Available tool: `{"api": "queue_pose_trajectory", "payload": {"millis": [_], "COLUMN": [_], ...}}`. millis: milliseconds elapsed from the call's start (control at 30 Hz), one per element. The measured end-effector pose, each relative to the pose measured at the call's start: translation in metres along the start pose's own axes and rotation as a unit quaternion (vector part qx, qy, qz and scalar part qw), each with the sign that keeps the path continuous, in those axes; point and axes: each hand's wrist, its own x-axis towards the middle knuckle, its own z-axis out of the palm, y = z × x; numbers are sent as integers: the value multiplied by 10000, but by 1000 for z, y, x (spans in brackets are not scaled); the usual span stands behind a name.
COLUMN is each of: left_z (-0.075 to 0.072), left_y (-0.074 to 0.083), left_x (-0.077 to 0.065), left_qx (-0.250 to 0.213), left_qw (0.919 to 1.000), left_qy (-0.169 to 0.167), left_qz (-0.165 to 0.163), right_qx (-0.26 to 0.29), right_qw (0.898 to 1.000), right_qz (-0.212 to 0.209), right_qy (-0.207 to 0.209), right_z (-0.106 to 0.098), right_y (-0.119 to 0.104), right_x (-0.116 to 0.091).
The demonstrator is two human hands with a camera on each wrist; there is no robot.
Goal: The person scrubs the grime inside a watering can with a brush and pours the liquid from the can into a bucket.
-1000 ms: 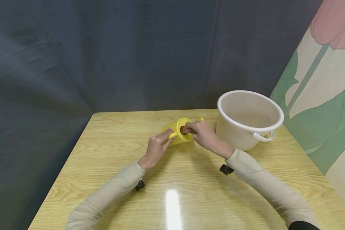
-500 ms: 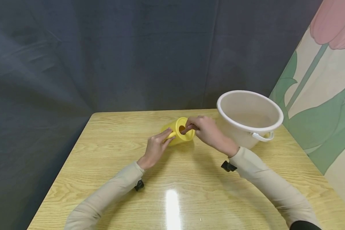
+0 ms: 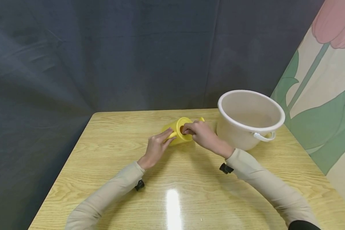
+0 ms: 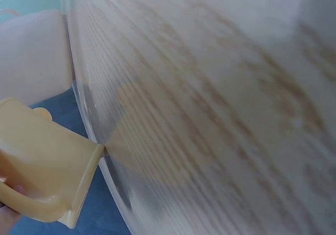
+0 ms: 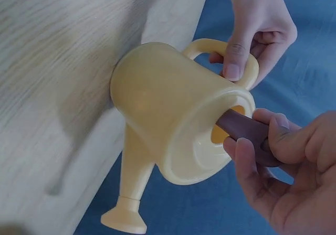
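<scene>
A yellow watering can (image 3: 178, 140) is tilted on the table, its round top opening turned toward my right hand. My left hand (image 3: 156, 148) grips its looped handle (image 5: 207, 46), thumb over the loop. In the right wrist view my right hand (image 5: 299, 161) pinches a flat brown handle (image 5: 249, 134) between thumb and fingers. This handle enters the can's opening, and its far end is hidden inside. The spout (image 5: 135, 172) ends in a flared head. In the left wrist view the can's body (image 4: 47, 156) appears at the lower left.
A white bucket (image 3: 238, 135) with a white carrying handle (image 3: 263, 137) stands to the right of the can, close to my right hand. Behind the wooden table (image 3: 118, 134) hangs a dark blue cloth (image 3: 146, 57). A flower-patterned surface (image 3: 327, 111) borders the table's right side.
Half a second ago my right hand drew back to the right from the can's opening; it is now back close against it. My left hand and the can have stayed in place.
</scene>
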Motion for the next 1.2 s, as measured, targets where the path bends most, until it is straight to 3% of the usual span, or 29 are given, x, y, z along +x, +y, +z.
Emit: {"api": "queue_pose_trajectory", "payload": {"millis": [267,467,700,900,1200], "left_z": [1,1,0,0,-1], "left_y": [-1,0,0,0,-1], "left_x": [0,-1,0,1,1], "left_qx": [30,-9,19,75,75], "left_qw": [10000,10000,10000,10000,9999], "left_qy": [37,56,23,-21,50], "left_qz": [77,51,50,20,113], "right_qx": [354,99,69,-144,936], "right_qw": [9992,9998,9995,9993,9955], "right_qz": [168,163,-214,-176,67], "right_qy": [-108,-31,-212,-288,-142], "right_z": [-21,-32,-20,-8,-11], "right_y": [-2,-4,0,0,5], "right_x": [0,2,3,3,3]}}
